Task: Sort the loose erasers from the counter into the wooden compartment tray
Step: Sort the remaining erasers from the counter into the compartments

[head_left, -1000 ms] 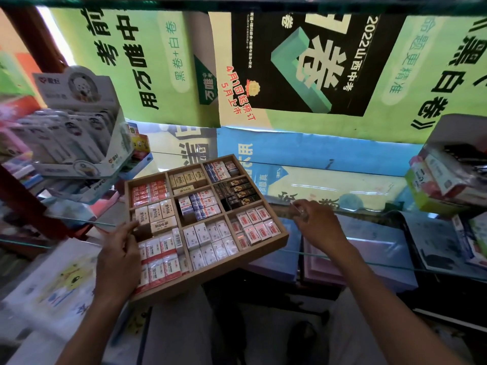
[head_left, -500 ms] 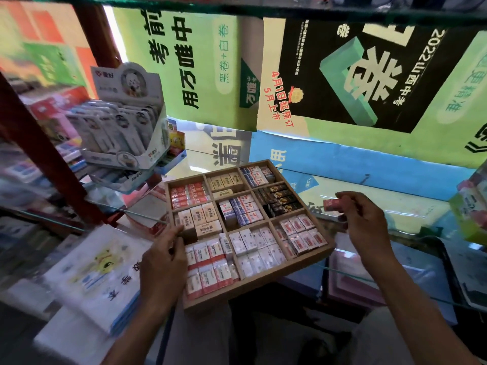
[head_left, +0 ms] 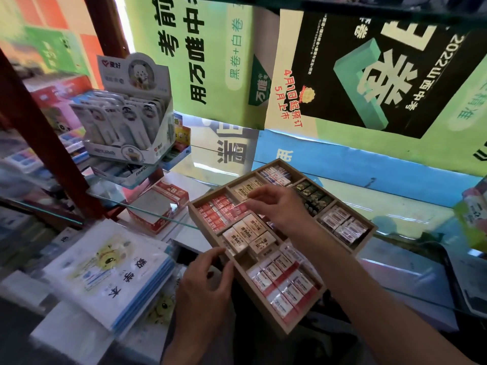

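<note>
A: Now, centre of the frame: the right hand [head_left: 276, 206] reaches across the wooden tray [head_left: 287, 329], pinching a red-wrapped eraser [head_left: 241, 206] between thumb and fingertips. What has changed?

B: Half a second ago that hand held the eraser off the tray's right side, over the glass counter [head_left: 411, 206]. It has since crossed to the upper-left compartment, where the red erasers [head_left: 216, 210] lie in rows. The eraser sits just above or touching that row; which, I cannot tell.

A: And the left hand [head_left: 204, 280]?

B: At lower centre, fingers curled over the tray's near-left edge, thumb on the rim. It held that edge earlier as well, so it is steadying the tray.

A: What does this mean for the task?

B: Judging by the matching wrappers, one loose eraser has reached its proper compartment and awaits release. The cream erasers [head_left: 249, 234] just below and the white-and-red ones [head_left: 283, 283] at lower right are already sorted.

A: Anything else in view?

B: A red box [head_left: 158, 206] left of the tray, notebooks [head_left: 110, 270] at lower left, and a display carton [head_left: 131, 111] at upper left.
</note>
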{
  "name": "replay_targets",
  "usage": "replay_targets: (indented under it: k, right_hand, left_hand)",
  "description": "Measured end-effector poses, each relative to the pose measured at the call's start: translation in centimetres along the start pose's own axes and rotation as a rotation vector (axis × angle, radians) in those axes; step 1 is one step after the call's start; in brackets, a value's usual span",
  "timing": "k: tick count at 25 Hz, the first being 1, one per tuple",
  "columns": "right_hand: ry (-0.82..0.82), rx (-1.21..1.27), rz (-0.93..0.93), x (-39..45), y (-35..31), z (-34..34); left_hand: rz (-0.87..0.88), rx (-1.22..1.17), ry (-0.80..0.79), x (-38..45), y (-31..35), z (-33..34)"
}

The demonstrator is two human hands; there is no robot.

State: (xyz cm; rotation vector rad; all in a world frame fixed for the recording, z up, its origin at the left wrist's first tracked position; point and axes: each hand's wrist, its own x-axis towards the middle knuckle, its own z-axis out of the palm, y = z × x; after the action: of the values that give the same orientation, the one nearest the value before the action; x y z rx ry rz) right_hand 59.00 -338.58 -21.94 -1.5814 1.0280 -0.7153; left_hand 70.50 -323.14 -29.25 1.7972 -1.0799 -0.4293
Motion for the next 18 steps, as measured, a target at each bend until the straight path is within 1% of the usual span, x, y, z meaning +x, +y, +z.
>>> replay_targets:
  k: [4,7,10,12,14,18]
  right_hand:
    - [-0.050,-0.270,-0.085,3.3,-0.3,3.0]
    - [-0.165,-0.461,-0.088,4.3,0.2,3.7]
    - [-0.210,-0.576,-0.144,4.4,0.8,4.1]
    - [-0.223,-0.644,-0.186,4.5,0.9,3.9]
    - [-0.268,-0.674,-0.190,4.8,0.8,3.4]
    - [-0.391,-0.685,-0.153,5.1,0.5,2.1]
  left_hand:
    - [0.045,-0.037,0.002,1.0,-0.7,-0.5]
    - [0.074,-0.070,0.038,2.6,-1.1,-1.0]
    - [0.157,0.097,0.034,5.2,-1.6,-1.0]
    - [0.183,0.238,-0.026,6.7,-1.8,-0.7]
    - [0.191,0.335,-0.077,7.5,-1.9,-0.5]
    - [0.207,0.380,-0.058,8.9,-2.0,-0.5]
